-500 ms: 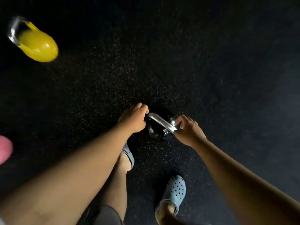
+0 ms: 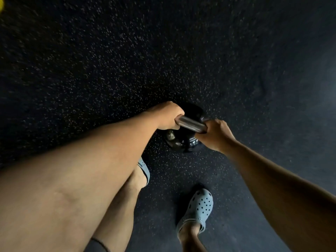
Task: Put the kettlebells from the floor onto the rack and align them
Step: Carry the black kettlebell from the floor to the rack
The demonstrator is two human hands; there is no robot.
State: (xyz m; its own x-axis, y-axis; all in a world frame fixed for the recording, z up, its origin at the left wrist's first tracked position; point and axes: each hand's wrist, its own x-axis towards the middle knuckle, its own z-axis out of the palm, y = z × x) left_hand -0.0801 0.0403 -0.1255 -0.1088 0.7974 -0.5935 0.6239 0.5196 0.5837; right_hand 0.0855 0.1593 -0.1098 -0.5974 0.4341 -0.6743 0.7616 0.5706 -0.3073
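Note:
A black kettlebell (image 2: 183, 142) with a steel handle (image 2: 190, 124) is in front of my feet, over the dark speckled floor. My left hand (image 2: 168, 115) grips the left end of the handle and my right hand (image 2: 216, 134) grips the right end. Both fists are closed around the bar. Whether the bell touches the floor I cannot tell. No rack is in view.
My two feet in pale blue clogs (image 2: 198, 206) stand just behind the kettlebell. A sliver of a yellow kettlebell (image 2: 1, 4) shows at the top left corner. Speckled black rubber floor (image 2: 109, 60) fills the view.
The view has moved closer and shifted right: the yellow kettlebell has slid almost out of frame and the pink object at left is gone. Both hands stay on the handle.

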